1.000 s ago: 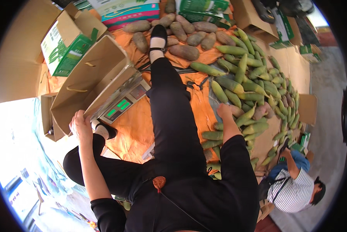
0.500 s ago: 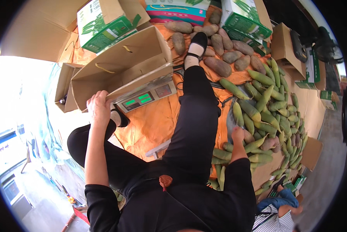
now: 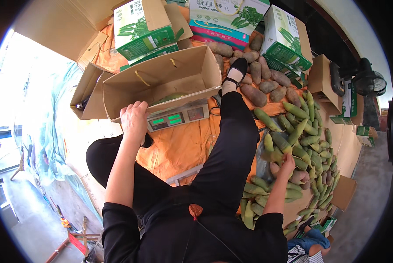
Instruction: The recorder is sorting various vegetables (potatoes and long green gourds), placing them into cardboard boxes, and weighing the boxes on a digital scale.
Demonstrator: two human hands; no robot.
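Fingers of the left hand [image 3: 134, 118] were curled over the near rim of the open cardboard box [image 3: 161, 83], gripping its edge. That box sat on a digital scale [image 3: 177, 117] with green readouts, on orange sheeting [image 3: 179, 147], left of the person's outstretched leg [image 3: 231, 144]. On the right, the right hand [image 3: 285, 165] lay on the heap of green corn cobs [image 3: 304, 140], fingers bent round one cob [image 3: 273, 155]; whether it was fully gripped could not be told. Brown tubers [image 3: 262, 83] lay at the far side, beside green printed cartons [image 3: 144, 26].
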